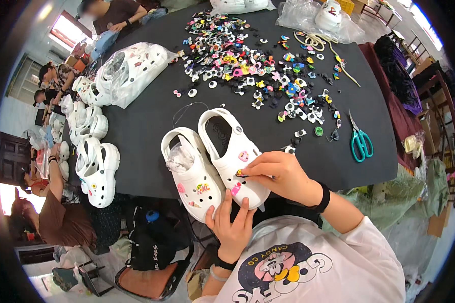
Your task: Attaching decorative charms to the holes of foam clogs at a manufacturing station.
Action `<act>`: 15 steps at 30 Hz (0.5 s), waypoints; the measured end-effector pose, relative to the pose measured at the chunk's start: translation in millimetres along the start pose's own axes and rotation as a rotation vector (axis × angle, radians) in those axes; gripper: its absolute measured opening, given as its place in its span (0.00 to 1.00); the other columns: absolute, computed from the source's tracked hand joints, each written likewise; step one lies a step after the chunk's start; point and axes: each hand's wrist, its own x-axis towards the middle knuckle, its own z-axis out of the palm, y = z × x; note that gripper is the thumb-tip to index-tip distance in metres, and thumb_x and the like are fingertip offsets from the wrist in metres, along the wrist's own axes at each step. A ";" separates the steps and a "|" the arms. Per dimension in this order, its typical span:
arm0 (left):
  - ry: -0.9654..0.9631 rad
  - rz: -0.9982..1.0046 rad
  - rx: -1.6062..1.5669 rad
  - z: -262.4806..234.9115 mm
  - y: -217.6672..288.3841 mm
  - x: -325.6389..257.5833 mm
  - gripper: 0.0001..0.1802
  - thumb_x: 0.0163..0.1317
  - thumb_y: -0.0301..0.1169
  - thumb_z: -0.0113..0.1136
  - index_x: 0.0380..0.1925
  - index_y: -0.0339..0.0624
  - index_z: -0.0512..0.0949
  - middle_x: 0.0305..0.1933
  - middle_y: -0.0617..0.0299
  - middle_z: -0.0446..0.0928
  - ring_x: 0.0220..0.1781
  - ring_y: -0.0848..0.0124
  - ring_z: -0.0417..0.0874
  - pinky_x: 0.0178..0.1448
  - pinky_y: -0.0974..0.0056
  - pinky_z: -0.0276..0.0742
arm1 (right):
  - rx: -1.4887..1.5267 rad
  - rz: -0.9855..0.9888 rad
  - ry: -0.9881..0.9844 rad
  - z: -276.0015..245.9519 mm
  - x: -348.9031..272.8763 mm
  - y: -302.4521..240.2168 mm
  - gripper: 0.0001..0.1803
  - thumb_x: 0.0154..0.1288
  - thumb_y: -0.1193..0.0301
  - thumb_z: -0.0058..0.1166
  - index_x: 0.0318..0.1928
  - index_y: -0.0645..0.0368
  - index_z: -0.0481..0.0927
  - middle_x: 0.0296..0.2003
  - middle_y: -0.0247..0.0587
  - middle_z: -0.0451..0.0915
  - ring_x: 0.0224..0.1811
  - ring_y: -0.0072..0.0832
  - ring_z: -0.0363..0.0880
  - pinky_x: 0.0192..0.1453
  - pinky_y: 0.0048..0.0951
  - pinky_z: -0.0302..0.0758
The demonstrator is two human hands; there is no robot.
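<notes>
Your single head-worn fisheye view looks steeply down from just above your chest, close over the near edge of the black cloth-covered surface point(151, 126), facing forward across it.

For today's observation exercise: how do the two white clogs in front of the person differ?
The right clog has an empty opening; the left clog has crumpled clear plastic stuffed inside. The right hand presses a charm onto the right clog, while the left hand steadies the toes of both. Both are white, charm-decorated, heels pointing away.
</notes>
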 end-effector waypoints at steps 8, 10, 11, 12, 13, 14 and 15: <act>-0.003 -0.009 -0.029 -0.8 0.4 1.7 0.26 0.52 0.36 0.74 0.53 0.49 0.81 0.65 0.43 0.73 0.65 0.58 0.74 0.70 0.49 0.52 | -0.224 -0.253 0.132 25.1 8.2 9.1 0.08 0.51 0.77 0.69 0.33 0.58 0.84 0.29 0.34 0.80 0.30 0.32 0.79 0.33 0.32 0.76; 0.000 -0.012 -0.033 -0.3 1.0 2.0 0.26 0.52 0.36 0.74 0.53 0.49 0.81 0.65 0.43 0.73 0.64 0.58 0.74 0.70 0.49 0.52 | -0.217 -0.233 0.145 28.6 10.1 8.7 0.09 0.51 0.78 0.69 0.33 0.58 0.83 0.29 0.34 0.79 0.30 0.33 0.79 0.32 0.31 0.76; 0.003 -0.011 -0.036 -0.3 1.1 1.9 0.26 0.52 0.37 0.74 0.53 0.49 0.81 0.65 0.43 0.73 0.64 0.58 0.74 0.71 0.49 0.52 | -0.209 -0.212 0.162 29.7 10.7 8.4 0.09 0.51 0.78 0.70 0.32 0.58 0.82 0.29 0.34 0.79 0.30 0.33 0.79 0.32 0.31 0.76; 0.005 -0.015 -0.038 -0.4 1.3 1.9 0.26 0.52 0.37 0.74 0.53 0.49 0.81 0.65 0.43 0.73 0.64 0.58 0.74 0.71 0.49 0.52 | -0.210 -0.213 0.158 28.4 9.2 7.5 0.09 0.51 0.78 0.70 0.32 0.58 0.82 0.29 0.34 0.79 0.30 0.33 0.79 0.32 0.31 0.76; -0.007 -0.007 -0.033 -0.4 1.2 2.0 0.25 0.52 0.37 0.74 0.53 0.49 0.81 0.66 0.44 0.73 0.63 0.59 0.75 0.71 0.49 0.52 | -0.249 -0.210 0.136 25.7 6.1 6.3 0.09 0.51 0.77 0.69 0.33 0.58 0.82 0.30 0.34 0.79 0.30 0.33 0.79 0.32 0.31 0.76; -0.019 0.000 -0.029 -0.4 1.2 2.1 0.25 0.53 0.37 0.74 0.53 0.50 0.81 0.66 0.44 0.73 0.62 0.59 0.76 0.71 0.49 0.51 | -0.289 -0.208 0.113 22.9 2.9 4.7 0.09 0.51 0.77 0.68 0.35 0.58 0.83 0.31 0.34 0.80 0.31 0.32 0.79 0.32 0.31 0.76; -0.016 -0.003 -0.031 -0.6 0.8 1.7 0.25 0.53 0.37 0.74 0.53 0.50 0.81 0.66 0.44 0.73 0.62 0.59 0.76 0.71 0.49 0.51 | -0.290 -0.209 0.109 20.5 -0.2 3.0 0.09 0.51 0.77 0.68 0.35 0.58 0.83 0.31 0.34 0.80 0.31 0.32 0.79 0.32 0.31 0.76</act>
